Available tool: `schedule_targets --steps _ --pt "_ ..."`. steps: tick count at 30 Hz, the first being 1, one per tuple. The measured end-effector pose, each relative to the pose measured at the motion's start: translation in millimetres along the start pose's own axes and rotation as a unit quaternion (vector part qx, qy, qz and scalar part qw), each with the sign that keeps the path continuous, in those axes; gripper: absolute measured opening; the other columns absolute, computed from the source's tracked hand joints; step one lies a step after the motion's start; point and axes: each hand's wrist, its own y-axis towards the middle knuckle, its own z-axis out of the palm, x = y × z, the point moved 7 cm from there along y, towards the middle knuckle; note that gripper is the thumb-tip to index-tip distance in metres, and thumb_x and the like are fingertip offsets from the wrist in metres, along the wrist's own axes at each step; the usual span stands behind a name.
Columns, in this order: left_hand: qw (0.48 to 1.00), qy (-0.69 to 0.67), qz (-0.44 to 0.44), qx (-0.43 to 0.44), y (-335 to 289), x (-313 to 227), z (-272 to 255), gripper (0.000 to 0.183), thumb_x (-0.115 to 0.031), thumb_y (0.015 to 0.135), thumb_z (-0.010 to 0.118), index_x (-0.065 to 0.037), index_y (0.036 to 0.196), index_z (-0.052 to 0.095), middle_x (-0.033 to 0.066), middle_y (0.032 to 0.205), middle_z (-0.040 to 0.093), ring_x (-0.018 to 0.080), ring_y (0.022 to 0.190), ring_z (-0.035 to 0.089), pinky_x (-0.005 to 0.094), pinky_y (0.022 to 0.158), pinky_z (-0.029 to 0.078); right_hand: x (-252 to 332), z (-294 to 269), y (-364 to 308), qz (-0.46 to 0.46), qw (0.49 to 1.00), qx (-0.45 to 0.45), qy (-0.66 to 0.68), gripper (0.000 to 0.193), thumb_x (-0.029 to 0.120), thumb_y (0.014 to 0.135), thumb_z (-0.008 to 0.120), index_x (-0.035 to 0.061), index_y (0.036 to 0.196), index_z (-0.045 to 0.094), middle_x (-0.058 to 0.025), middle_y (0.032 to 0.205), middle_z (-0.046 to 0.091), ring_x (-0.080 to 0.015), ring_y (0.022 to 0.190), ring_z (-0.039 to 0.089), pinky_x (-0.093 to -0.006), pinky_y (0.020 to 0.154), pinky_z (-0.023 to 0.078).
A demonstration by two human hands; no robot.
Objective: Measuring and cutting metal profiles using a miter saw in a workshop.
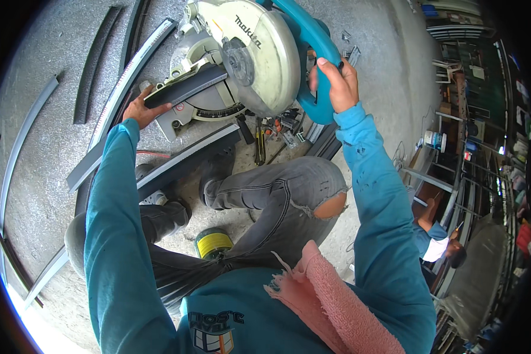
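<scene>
A miter saw (271,65) with a pale blade guard and a teal D-shaped handle (315,29) stands on the floor before me. My right hand (341,85) is wrapped round that handle, with the thumb on its upper side. Across the saw's base and along its fence lies a dark metal profile (189,88). My left hand (143,110) grips this profile at its left end, its thumb stretched along the near side. The guard hides the blade and the profile's right end.
Several long metal profiles (94,65) lie on the concrete floor (35,135) at the left. Another profile (189,154) crosses near my knees. Small tools and pliers (259,141) lie below the saw. A green-yellow round container (213,243) stands between my legs. At right, a person (435,239) is beside racks.
</scene>
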Motion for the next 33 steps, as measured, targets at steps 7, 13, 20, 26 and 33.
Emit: schedule_targets --steps 7,13,20,26,33 --pt "1.0 -0.008 -0.006 -0.004 6 6 5 0.094 -0.061 0.06 0.072 -0.02 0.138 0.039 0.02 0.12 0.056 0.0323 0.114 0.053 0.0377 0.1 0.039 -11 -1 0 -0.007 1.0 0.003 0.013 0.032 0.029 0.082 0.064 0.0011 0.096 0.058 -0.0064 0.072 0.059 -0.0137 0.06 0.057 -0.0281 0.057 0.049" --pt "1.0 -0.019 0.003 -0.006 6 6 4 0.094 -0.062 0.059 0.072 -0.021 0.137 0.039 0.0201 0.119 0.057 0.0323 0.114 0.054 0.0377 0.1 0.04 -9 0 0 -0.016 1.0 0.002 0.013 0.031 0.029 0.082 0.064 0.0012 0.096 0.058 -0.0062 0.071 0.059 -0.0134 0.06 0.057 -0.028 0.057 0.049" --pt "1.0 -0.003 -0.007 0.0 4 3 3 0.093 -0.059 0.06 0.073 -0.019 0.137 0.04 0.0185 0.121 0.056 0.0306 0.115 0.053 0.0368 0.101 0.039 -21 -1 -2 -0.022 0.999 0.005 0.024 0.03 0.028 0.083 0.064 0.0013 0.095 0.057 -0.0059 0.071 0.059 -0.0131 0.06 0.057 -0.0278 0.057 0.049" --pt "1.0 -0.01 -0.01 -0.003 4 5 2 0.091 -0.057 0.061 0.074 -0.017 0.137 0.041 0.0171 0.121 0.056 0.0292 0.116 0.053 0.0358 0.101 0.037 -32 1 -5 -0.036 0.999 0.009 0.036 0.029 0.026 0.084 0.063 -0.0001 0.096 0.057 -0.0061 0.072 0.059 -0.0128 0.061 0.057 -0.0273 0.057 0.049" --pt "1.0 -0.005 -0.016 -0.004 -1 -2 0 0.093 -0.06 0.06 0.074 -0.021 0.137 0.04 0.0185 0.12 0.057 0.0306 0.114 0.054 0.0369 0.1 0.04 -52 4 -13 -0.063 0.996 -0.006 0.058 0.027 0.022 0.085 0.061 -0.0013 0.097 0.057 -0.0061 0.072 0.059 -0.0124 0.062 0.057 -0.0278 0.057 0.049"
